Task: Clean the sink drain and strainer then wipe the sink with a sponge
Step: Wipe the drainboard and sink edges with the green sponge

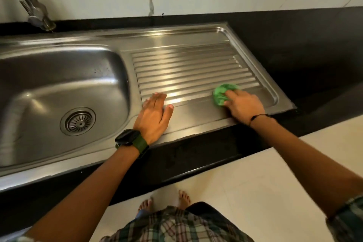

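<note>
Right hand (242, 107) covers most of green sponge (223, 92); left hand (154, 117) flat.

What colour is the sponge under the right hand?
Bright green. The sponge, seen in the head view, lies on the drainboard.

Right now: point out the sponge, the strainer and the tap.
sponge (222, 92), head view, green top left of the fingers.
strainer (79, 122), head view, centre hub.
tap (37, 12), head view, lower neck.
</note>
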Demonstrator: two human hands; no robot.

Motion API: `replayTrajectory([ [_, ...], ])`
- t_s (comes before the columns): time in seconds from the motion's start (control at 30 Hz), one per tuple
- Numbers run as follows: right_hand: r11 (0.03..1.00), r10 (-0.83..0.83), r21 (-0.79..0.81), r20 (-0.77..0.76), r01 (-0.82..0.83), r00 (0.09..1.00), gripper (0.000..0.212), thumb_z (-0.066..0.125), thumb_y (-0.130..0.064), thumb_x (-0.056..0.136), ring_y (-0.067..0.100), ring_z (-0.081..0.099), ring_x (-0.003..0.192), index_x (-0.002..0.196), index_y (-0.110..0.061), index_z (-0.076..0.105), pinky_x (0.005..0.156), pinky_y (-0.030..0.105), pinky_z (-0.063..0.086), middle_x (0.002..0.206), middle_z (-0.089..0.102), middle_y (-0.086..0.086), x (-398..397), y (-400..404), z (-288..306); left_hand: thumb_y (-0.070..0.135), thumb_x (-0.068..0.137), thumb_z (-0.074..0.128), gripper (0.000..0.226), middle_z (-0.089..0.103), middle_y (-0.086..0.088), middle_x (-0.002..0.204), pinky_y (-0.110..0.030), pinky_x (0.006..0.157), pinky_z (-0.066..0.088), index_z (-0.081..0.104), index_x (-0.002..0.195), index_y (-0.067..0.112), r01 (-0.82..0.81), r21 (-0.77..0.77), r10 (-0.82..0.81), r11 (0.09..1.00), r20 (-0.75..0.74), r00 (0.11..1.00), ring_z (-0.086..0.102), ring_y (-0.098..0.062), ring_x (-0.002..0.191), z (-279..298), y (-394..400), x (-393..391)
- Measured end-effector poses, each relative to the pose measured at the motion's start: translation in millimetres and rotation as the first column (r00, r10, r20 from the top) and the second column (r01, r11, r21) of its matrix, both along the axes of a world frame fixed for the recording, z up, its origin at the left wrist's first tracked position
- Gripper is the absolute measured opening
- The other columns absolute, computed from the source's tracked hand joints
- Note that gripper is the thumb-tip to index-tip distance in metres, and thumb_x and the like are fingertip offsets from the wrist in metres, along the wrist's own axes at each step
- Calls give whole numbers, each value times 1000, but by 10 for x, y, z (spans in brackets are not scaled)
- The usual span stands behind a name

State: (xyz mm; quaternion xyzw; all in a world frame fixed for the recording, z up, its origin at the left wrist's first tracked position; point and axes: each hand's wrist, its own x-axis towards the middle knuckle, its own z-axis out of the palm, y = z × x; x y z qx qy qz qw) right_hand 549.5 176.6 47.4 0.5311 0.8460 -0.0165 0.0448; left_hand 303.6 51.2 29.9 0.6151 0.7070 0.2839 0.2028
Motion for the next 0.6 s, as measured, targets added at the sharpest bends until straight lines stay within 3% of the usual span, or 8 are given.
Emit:
replayTrajectory([
  [0.17,946,-317,52,-32,319,948,34,39,-29,95,45,54,105,115,-3,45,83,48,42,120,56,28,289,249,14,38,94,27,56,39,-14,146,-36,115,20,37,138,6,-13,-20,13,1000,10,1000,29,-26,139,-3,-20,0],
  [0.3,897,-435,37,-103,440,895,36,41,-32,93,44,56,104,111,-1,47,82,44,44,115,59,27,-18,54,48,28,99,32,45,40,-16,144,-37,114,23,37,137,5,-47,-4,48,999,77,996,31,-26,137,5,19,29],
  [0.47,965,-260,-13,-138,261,956,38,45,-36,91,41,59,100,113,-6,43,80,42,47,110,63,23,-838,-570,49,27,99,30,48,30,-16,150,-33,118,12,31,141,4,-36,31,31,999,148,989,21,-24,142,38,-11,25],
  [0.6,992,-26,-128,-323,-17,946,38,50,-25,86,37,61,92,121,-10,48,75,38,49,108,64,17,-1468,-1036,84,35,94,24,56,26,-12,153,-25,116,6,29,143,7,-6,89,-12,996,195,981,17,-20,144,91,-64,20],
])
